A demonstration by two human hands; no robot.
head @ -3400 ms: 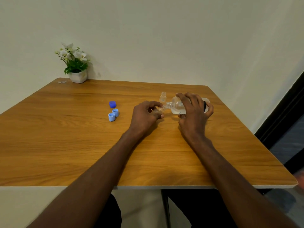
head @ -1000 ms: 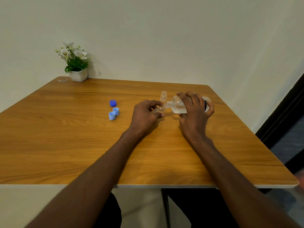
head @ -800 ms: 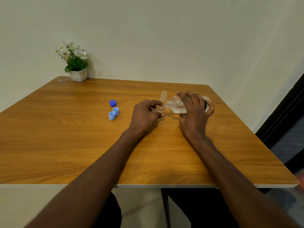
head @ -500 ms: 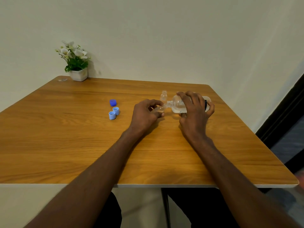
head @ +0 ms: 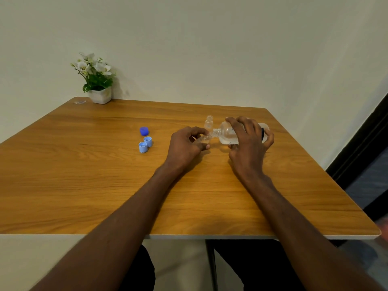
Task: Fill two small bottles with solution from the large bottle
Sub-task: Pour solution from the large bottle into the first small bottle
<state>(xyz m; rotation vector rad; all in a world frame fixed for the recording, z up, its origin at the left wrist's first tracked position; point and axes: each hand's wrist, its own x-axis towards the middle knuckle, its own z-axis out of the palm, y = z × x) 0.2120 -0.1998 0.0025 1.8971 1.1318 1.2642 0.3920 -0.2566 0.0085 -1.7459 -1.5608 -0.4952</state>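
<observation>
My right hand [head: 248, 143] grips the large clear bottle [head: 226, 134], tipped on its side with its neck pointing left. The neck meets the mouth of a small clear bottle [head: 204, 139], which my left hand [head: 184, 147] holds tilted; my fingers hide most of it. A second small clear bottle [head: 209, 122] stands upright and uncapped just behind, touched by neither hand. Liquid lies in the lower part of the large bottle.
A dark blue cap [head: 144, 131] and two light blue caps [head: 143, 147] [head: 148, 141] lie on the wooden table [head: 84, 175] left of my hands. A white pot with flowers [head: 98, 89] stands at the far left corner by the wall.
None of the objects has visibly moved; both hands hold the same pouring pose. The view has shifted only slightly.
</observation>
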